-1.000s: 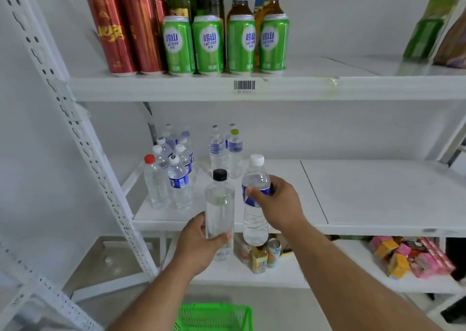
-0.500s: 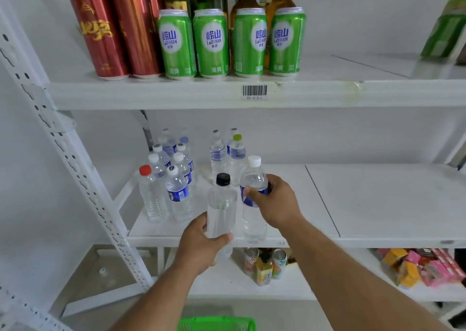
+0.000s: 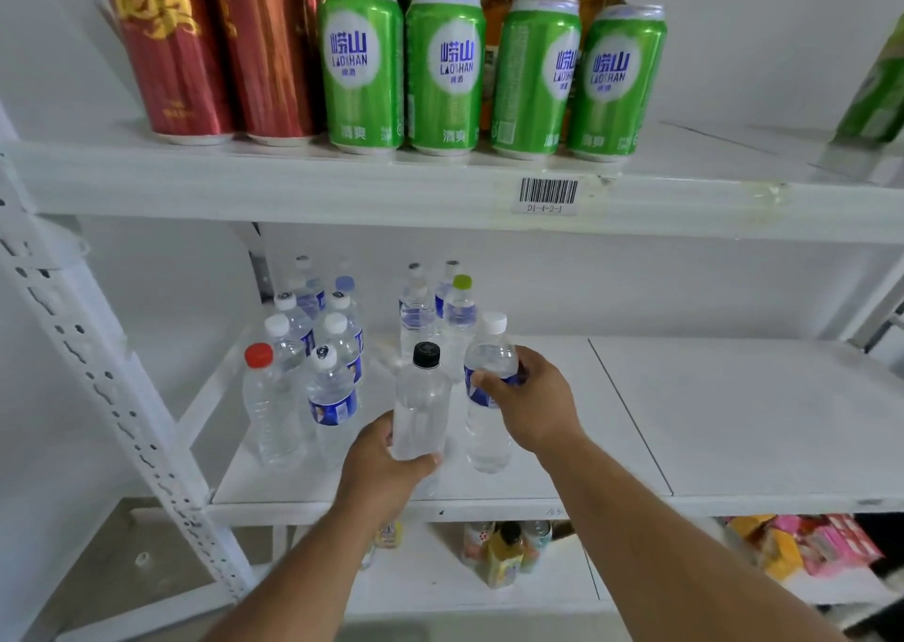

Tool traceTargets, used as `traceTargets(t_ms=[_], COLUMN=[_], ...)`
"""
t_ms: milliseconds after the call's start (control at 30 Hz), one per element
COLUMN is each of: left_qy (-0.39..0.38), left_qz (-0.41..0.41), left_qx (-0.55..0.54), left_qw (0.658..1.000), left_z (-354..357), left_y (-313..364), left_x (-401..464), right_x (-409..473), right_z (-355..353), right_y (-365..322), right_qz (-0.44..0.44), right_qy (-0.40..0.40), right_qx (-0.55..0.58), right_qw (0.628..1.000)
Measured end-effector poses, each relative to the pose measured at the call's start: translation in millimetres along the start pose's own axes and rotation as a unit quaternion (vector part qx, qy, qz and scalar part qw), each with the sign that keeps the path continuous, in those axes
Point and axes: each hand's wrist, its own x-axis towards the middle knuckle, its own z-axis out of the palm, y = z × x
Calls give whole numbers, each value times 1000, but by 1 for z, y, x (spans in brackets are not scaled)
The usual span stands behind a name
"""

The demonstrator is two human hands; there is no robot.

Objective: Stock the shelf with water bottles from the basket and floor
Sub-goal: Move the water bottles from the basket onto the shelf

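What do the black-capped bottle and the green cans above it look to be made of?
Black-capped bottle: clear, glossy plastic by the look, see-through, label-free body; cap looks matte plastic. Green cans: likely aluminium, printed with metallic sheen and silvery rims.

White wall (image 3: 734,54) behind white metal shelving; perforated upright (image 3: 112,396) at left; even, soft light.

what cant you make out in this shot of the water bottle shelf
- Head view: the basket and floor are not visible, out of frame.
- Black-capped bottle: its base is hidden by the left hand.
- White-capped bottle: its label is mostly covered by the right hand.
- Back-row bottles: labels too small and blurred to read.
- Red cans: tops cut off by the top edge.
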Motion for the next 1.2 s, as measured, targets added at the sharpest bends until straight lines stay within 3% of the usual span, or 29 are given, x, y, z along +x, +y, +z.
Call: traceTargets(t_ms=[767,1200], left_qy=[65,60], left_qz=[-60,-20], left_qx=[31,8], left_qw=[996,998], left_z=[50,58], left_y=[-29,-28], left_x=[127,155], right_x=[113,133], right_z=[51,59], right_y=[62,64], right_qz=[23,13], right_qy=[-77,-96], right_qx=[42,58], right_qw=[996,994])
